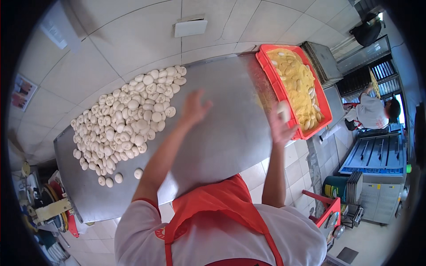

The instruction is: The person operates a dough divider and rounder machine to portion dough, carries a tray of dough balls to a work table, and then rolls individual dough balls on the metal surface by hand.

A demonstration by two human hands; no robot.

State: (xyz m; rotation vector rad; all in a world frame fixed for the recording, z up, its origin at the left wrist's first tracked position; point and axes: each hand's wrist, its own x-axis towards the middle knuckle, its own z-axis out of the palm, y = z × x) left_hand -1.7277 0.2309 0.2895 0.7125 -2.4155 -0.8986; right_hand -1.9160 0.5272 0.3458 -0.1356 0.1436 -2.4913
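My left hand (194, 108) hovers over the steel table (222, 137), fingers spread and empty, just right of a big heap of pale dough pieces (126, 119). My right hand (280, 124) is at the near rim of a red crate (278, 84) and holds one dough piece (284, 110). The crate holds yellow flour (295, 82) with several dough pieces lying in it. Both hands are motion-blurred.
A few loose dough pieces (116, 177) lie near the table's front left edge. Another person in white (370, 113) works at racks on the right. A blue machine (377, 155), a red cart (328, 213) and a tiled wall surround the table.
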